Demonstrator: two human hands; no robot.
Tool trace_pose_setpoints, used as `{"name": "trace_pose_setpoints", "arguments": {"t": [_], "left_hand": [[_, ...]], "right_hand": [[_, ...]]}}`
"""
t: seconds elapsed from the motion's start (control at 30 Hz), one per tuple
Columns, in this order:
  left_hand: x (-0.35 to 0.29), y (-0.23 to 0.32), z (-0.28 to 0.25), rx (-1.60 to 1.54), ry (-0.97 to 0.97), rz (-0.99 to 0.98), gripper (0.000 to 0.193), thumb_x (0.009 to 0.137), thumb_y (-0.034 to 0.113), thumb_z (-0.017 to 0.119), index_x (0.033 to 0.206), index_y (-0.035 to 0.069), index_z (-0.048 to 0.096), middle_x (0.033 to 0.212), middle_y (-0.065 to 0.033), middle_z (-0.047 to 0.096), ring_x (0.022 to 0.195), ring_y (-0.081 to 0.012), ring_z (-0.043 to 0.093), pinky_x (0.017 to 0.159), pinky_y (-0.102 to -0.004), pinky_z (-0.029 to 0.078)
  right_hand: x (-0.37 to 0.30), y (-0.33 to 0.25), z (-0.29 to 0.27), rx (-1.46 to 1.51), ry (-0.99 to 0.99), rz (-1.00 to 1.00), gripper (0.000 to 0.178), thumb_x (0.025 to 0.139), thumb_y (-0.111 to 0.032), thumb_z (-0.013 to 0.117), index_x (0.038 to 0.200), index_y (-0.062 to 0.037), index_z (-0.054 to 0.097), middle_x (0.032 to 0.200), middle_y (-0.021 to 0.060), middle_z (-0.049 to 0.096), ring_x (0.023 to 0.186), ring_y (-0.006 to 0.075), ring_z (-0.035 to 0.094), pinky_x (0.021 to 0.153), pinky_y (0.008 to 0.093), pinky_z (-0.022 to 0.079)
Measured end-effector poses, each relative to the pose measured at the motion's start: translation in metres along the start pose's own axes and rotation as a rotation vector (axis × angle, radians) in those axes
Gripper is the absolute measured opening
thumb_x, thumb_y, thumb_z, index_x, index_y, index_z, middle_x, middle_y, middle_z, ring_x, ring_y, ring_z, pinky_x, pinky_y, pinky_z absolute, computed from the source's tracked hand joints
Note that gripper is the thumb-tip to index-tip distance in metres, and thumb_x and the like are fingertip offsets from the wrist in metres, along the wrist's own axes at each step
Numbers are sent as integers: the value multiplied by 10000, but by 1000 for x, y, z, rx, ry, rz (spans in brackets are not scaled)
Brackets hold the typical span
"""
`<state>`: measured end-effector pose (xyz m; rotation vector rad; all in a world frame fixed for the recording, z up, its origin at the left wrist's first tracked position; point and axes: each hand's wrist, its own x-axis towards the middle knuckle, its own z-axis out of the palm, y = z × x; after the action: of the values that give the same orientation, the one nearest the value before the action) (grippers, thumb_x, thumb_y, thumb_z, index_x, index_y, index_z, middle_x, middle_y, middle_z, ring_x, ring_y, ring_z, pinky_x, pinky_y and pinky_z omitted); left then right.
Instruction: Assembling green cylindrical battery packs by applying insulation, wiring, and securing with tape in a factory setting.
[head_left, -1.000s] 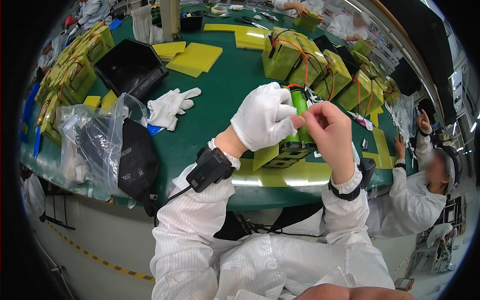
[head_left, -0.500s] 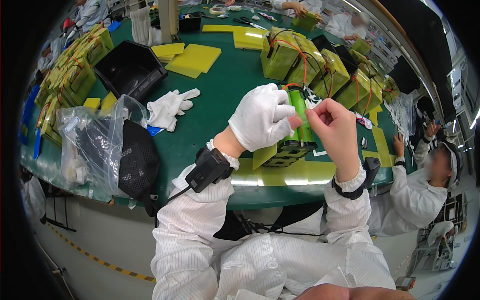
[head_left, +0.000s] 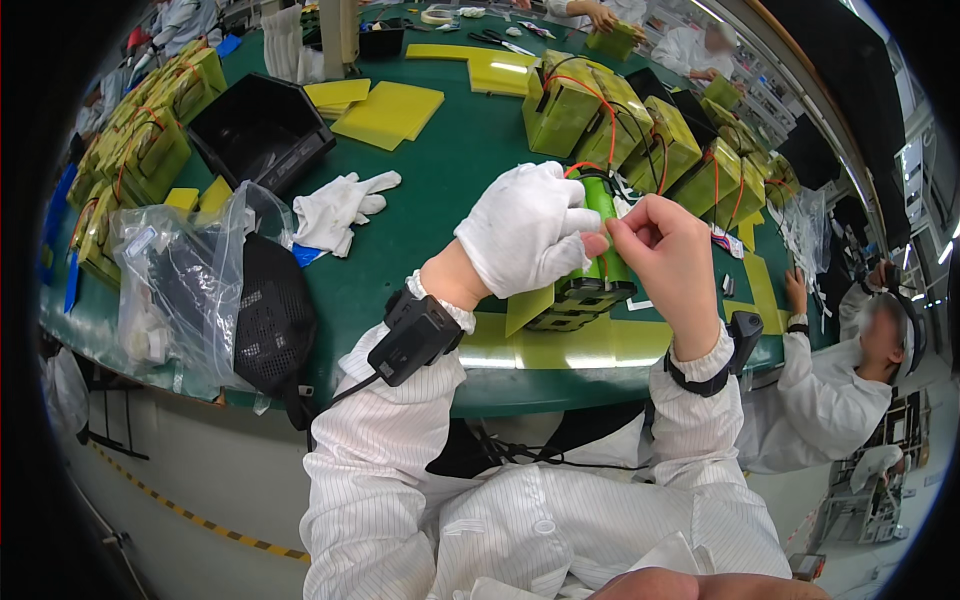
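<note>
A battery pack of green cells (head_left: 602, 197) in a black holder (head_left: 585, 300) stands on yellow sheets in front of me. My left hand (head_left: 530, 228), in a white glove with the thumb tip bare, is curled over the pack's left side and grips it. My bare right hand (head_left: 665, 255) is pinched closed at the pack's right upper side, thumb and forefinger together close to the left thumb. What it pinches is too small to make out. Red and black wires (head_left: 582, 168) come out at the far end of the pack, partly hidden by the glove.
Several yellow-wrapped battery packs (head_left: 562, 115) with wires stand behind, at right; more (head_left: 150, 150) are stacked at far left. A black bin (head_left: 260, 130), yellow sheets (head_left: 390, 113), a loose white glove (head_left: 340, 208) and a plastic bag (head_left: 175, 290) lie left. A co-worker (head_left: 835, 390) sits at right.
Both hands stay at the pack with nearly the same grip. The right fingertips have shifted very slightly left, nearer the left thumb. The co-worker's raised hand at right has lowered toward the head.
</note>
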<state>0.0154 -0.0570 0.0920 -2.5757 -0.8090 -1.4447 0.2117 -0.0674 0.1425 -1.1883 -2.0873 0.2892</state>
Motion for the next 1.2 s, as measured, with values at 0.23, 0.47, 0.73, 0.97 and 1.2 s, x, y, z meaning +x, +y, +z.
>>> {"name": "trace_pose_setpoints", "arguments": {"t": [0.23, 0.47, 0.73, 0.97, 1.2], "left_hand": [[1, 1, 1, 9, -12, 10, 415, 952, 432, 415, 797, 131, 655, 689, -84, 483, 662, -306, 454, 651, -398, 366], [0, -1, 1, -1, 18, 32, 401, 953, 414, 422, 776, 134, 649, 666, -72, 478, 640, -300, 447, 636, -397, 362], [7, 7, -3, 17, -94, -76, 285, 877, 338, 543, 752, 108, 657, 696, -96, 518, 724, -306, 503, 675, -414, 405], [7, 5, 3, -15, -54, -63, 257, 860, 302, 557, 736, 95, 645, 684, -104, 508, 698, -308, 484, 648, -417, 390], [0, 5, 5, -119, 29, -75, 225, 813, 293, 608, 720, 92, 648, 681, -97, 497, 658, -312, 461, 617, -413, 369]], "right_hand": [[1, -1, 0, 34, -29, 28, 149, 756, -85, 716, 725, 12, 608, 600, 69, 570, 517, 138, 522, 505, 283, 411], [4, 2, -2, 1, -37, 39, 160, 756, -93, 712, 716, 16, 601, 564, 61, 549, 498, 136, 507, 497, 281, 404], [4, 3, -3, -47, -77, 56, 170, 757, -136, 713, 718, 0, 617, 590, 75, 564, 515, 170, 526, 514, 299, 415], [3, 17, -11, -376, 29, 35, 188, 766, -198, 716, 772, -33, 626, 602, 66, 542, 536, 185, 517, 525, 312, 413], [-12, 19, -4, 22, -3, -326, 172, 876, -122, 631, 1026, -77, 704, 725, 68, 550, 554, 173, 512, 525, 285, 410]]}}
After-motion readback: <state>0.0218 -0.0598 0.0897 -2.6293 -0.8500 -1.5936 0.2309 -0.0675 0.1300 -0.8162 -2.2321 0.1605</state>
